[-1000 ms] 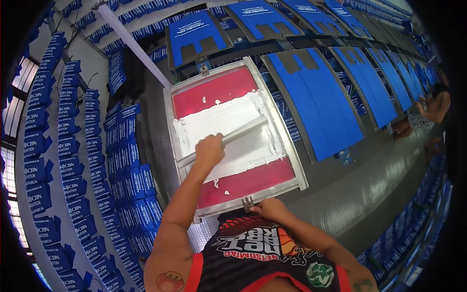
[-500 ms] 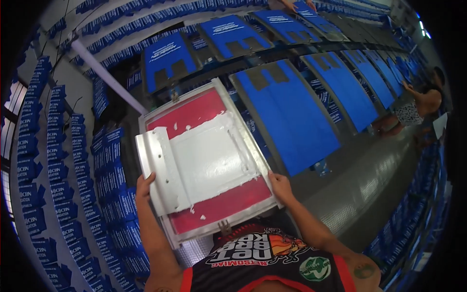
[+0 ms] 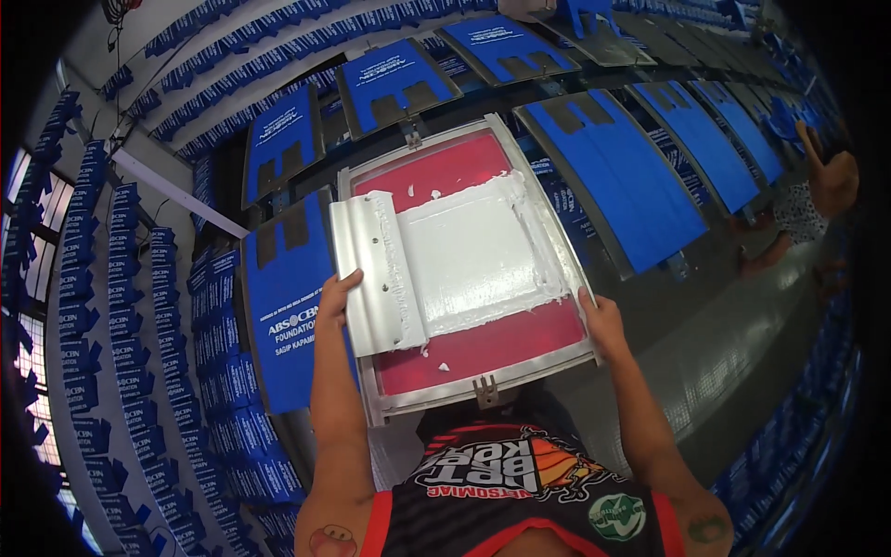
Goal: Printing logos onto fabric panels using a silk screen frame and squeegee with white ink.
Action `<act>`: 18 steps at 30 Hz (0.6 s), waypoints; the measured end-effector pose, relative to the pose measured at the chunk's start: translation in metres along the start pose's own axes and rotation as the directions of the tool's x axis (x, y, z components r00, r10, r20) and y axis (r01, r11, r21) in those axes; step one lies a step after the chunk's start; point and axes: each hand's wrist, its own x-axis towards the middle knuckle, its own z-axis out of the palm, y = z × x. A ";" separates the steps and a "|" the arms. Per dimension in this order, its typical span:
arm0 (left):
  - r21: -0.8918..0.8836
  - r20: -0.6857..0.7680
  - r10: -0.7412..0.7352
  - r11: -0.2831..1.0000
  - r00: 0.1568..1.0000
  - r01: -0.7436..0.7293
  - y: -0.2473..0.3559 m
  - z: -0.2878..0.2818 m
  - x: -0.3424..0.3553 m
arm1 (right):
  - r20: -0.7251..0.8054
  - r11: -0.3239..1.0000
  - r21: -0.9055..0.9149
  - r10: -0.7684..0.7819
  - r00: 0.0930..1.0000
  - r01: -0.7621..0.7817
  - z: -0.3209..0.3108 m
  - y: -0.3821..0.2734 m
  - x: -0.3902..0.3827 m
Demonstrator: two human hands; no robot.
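A screen printing frame with a metal rim and red mesh is held in front of my body, slightly tilted. White ink covers the middle of its mesh, ridged along the edges. Along the frame's left side lies a wide metal squeegee, ink smeared on its inner edge. My left hand is closed at the left side, thumb over the squeegee's outer edge; its other fingers are mostly hidden. On the right rim my right hand is closed, thumb on top. Left of the frame lies a printed blue fabric bag piece on a board.
Ahead and right, blue bag pieces lie on rows of dark boards. A metal hinge clamp is at the frame's far edge. A co-worker stands at the right. Printed blue bags hang in rows at left.
The frame, with the squeegee on it, has shifted right across the boards along with both hands. A printed blue bag piece now shows to its left.
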 end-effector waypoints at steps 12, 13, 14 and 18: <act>-0.063 -0.063 -0.081 0.995 0.995 0.077 -0.018 0.035 0.023 | 0.075 0.995 -0.003 0.099 0.992 -0.099 -0.010 0.027 0.085; -0.050 -0.101 -0.049 0.998 0.994 0.044 -0.022 0.038 0.024 | 0.053 0.992 -0.064 0.114 0.992 -0.111 -0.010 0.027 0.089; -0.056 -0.096 -0.054 0.997 0.994 0.049 -0.023 0.039 0.026 | 0.049 0.991 -0.071 0.116 0.992 -0.113 -0.011 0.028 0.093; 0.018 -0.039 -0.080 0.997 0.996 0.081 0.009 0.065 0.027 | -0.168 0.894 -0.415 -0.257 0.952 0.168 -0.016 0.032 0.076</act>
